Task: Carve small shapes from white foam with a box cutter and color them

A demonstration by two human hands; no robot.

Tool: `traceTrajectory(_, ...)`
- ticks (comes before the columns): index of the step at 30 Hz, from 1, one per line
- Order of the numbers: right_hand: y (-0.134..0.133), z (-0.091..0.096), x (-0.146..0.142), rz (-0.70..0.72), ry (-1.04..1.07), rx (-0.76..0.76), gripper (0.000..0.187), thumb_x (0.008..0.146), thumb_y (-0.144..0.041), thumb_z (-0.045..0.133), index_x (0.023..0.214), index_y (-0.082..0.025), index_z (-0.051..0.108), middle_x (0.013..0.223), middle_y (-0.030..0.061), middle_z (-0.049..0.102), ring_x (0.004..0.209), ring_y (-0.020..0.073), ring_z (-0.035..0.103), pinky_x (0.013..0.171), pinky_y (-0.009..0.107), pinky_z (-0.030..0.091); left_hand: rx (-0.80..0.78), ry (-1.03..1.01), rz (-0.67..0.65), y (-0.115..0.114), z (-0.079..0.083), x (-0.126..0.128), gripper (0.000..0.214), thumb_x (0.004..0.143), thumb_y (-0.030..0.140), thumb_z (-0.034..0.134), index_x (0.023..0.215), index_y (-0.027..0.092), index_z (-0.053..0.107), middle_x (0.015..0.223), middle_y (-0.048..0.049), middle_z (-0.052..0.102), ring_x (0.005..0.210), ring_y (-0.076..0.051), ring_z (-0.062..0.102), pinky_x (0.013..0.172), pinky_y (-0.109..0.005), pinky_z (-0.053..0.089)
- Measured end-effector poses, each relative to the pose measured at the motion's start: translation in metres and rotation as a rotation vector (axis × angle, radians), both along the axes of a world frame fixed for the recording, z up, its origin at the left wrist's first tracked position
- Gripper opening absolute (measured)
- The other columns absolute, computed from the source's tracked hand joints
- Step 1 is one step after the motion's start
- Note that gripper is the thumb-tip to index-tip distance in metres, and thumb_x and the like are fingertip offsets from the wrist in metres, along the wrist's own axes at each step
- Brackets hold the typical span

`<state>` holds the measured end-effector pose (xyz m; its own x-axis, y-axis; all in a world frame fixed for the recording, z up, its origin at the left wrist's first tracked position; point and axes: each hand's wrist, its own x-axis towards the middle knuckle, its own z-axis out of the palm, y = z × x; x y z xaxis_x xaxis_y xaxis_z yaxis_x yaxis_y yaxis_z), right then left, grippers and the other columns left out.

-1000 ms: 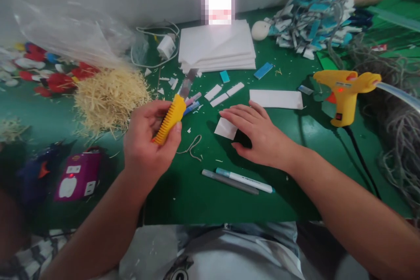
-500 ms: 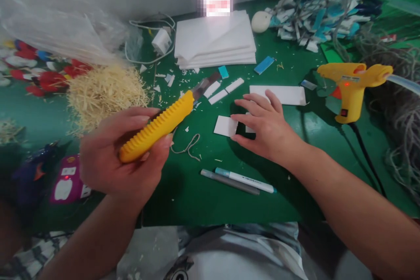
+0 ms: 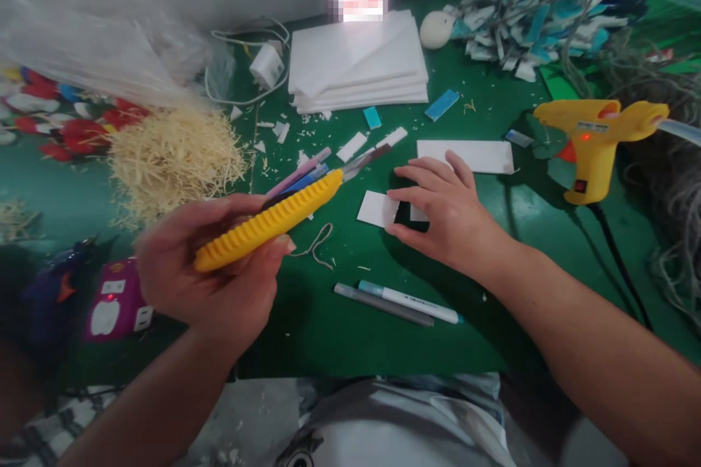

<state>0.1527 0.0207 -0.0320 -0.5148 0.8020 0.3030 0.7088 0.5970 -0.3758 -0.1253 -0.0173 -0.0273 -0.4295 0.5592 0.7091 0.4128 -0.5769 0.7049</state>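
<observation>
A yellow utility knife (image 3: pixel 268 222) is gripped in my left hand (image 3: pixel 219 270), its blade out and pointing up and to the right above the table. Just behind the knife show a pink pen (image 3: pixel 307 166) and a blue one; whether the hand also holds them I cannot tell. My right hand (image 3: pixel 443 208) is low over the table, thumb and index finger at opposite edges of a small white board piece (image 3: pixel 375 209), the other fingers stretched out. Beyond those fingers lies a longer white board strip (image 3: pixel 485 157). Narrow white strips (image 3: pixel 352 147) lie near the blade.
A yellow glue gun (image 3: pixel 594 146) with a lit red light stands right. White sheets (image 3: pixel 358 62) are stacked at the back. Straw-like shreds (image 3: pixel 175 160) and a purple power socket (image 3: pixel 112 299) are at left. Two markers (image 3: pixel 410 300) lie in front, a string loop (image 3: pixel 318 244) left of them.
My left hand has turned the knife slightly; its blade has moved right and down, toward the white strips. The pink and blue pens behind it have come into view. My right hand stays put.
</observation>
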Motion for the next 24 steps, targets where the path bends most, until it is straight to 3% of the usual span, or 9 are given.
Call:
traceTrajectory(3,0.0,0.0,0.0,0.003,0.008,-0.013,0.026,0.087,-0.036,0.076,0.109,-0.023,0.082,0.134,0.0118,0.075,0.136,0.0369,0.062,0.124,0.067,0.036,0.194,0.142,-0.135,0.003,0.003,0.008,0.037,0.068,0.027,0.091,0.095,0.015,0.068,0.084,0.0017,0.066,0.068,-0.013,0.069,0.043,-0.018,0.054)
traceTrajectory(6,0.001,0.0,0.0,0.007,0.009,-0.007,0.026,0.086,-0.036,0.076,0.108,-0.023,0.082,0.133,0.0119,0.076,0.135,0.0373,0.063,0.124,0.068,0.037,0.14,0.125,-0.214,0.002,0.007,0.011,0.035,0.069,0.019,0.09,0.098,0.015,0.07,0.086,0.0019,0.068,0.056,-0.007,0.061,0.037,-0.015,0.05)
traceTrajectory(9,0.001,0.0,-0.001,0.005,-0.003,0.011,0.026,0.087,-0.035,0.076,0.108,-0.022,0.082,0.133,0.0127,0.076,0.134,0.0373,0.064,0.123,0.068,0.039,0.131,0.017,-0.235,0.001,0.008,0.011,0.046,0.068,0.024,0.089,0.111,0.017,0.072,0.089,0.0036,0.068,0.046,-0.004,0.053,0.035,-0.017,0.049)
traceTrajectory(11,0.001,-0.001,-0.001,-0.004,-0.011,0.025,0.025,0.086,-0.035,0.076,0.107,-0.022,0.082,0.132,0.0128,0.076,0.133,0.0371,0.065,0.122,0.067,0.04,0.155,-0.08,-0.219,0.002,0.011,0.012,0.046,0.068,0.029,0.088,0.11,0.018,0.072,0.077,0.0068,0.064,0.042,-0.003,0.046,0.035,-0.015,0.045)
traceTrajectory(15,0.001,-0.003,-0.001,-0.019,-0.013,0.029,0.023,0.087,-0.038,0.076,0.106,-0.025,0.081,0.131,0.0103,0.076,0.133,0.0365,0.065,0.123,0.065,0.041,0.11,-0.293,-0.092,0.003,0.023,0.022,0.034,0.073,0.039,0.085,0.09,0.015,0.069,0.054,0.0126,0.039,0.038,-0.002,0.024,0.033,-0.013,0.028)
traceTrajectory(20,0.001,-0.004,0.001,-0.004,-0.024,0.007,0.022,0.089,-0.04,0.073,0.107,-0.027,0.079,0.134,0.0089,0.075,0.135,0.0359,0.063,0.125,0.065,0.038,-0.01,-0.314,-0.044,0.002,0.035,0.039,0.014,0.075,0.025,0.07,0.079,0.018,0.057,0.063,0.0098,0.05,0.033,-0.001,0.028,0.03,-0.016,0.027)
traceTrajectory(22,0.001,-0.002,0.001,-0.004,-0.029,-0.003,0.022,0.089,-0.038,0.073,0.107,-0.027,0.079,0.134,0.0089,0.075,0.135,0.0353,0.063,0.125,0.065,0.038,-0.051,-0.334,-0.036,0.004,0.036,0.045,0.009,0.077,0.025,0.064,0.081,0.018,0.06,0.063,0.0093,0.051,0.031,-0.003,0.03,0.029,-0.018,0.029)
traceTrajectory(24,0.001,0.0,0.0,-0.01,-0.03,-0.015,0.022,0.089,-0.037,0.073,0.106,-0.027,0.079,0.134,0.0092,0.075,0.135,0.0347,0.063,0.125,0.064,0.038,-0.088,-0.403,-0.05,0.007,0.034,0.048,0.016,0.078,0.03,0.062,0.086,0.016,0.064,0.063,0.0088,0.052,0.03,-0.004,0.034,0.029,-0.02,0.031)
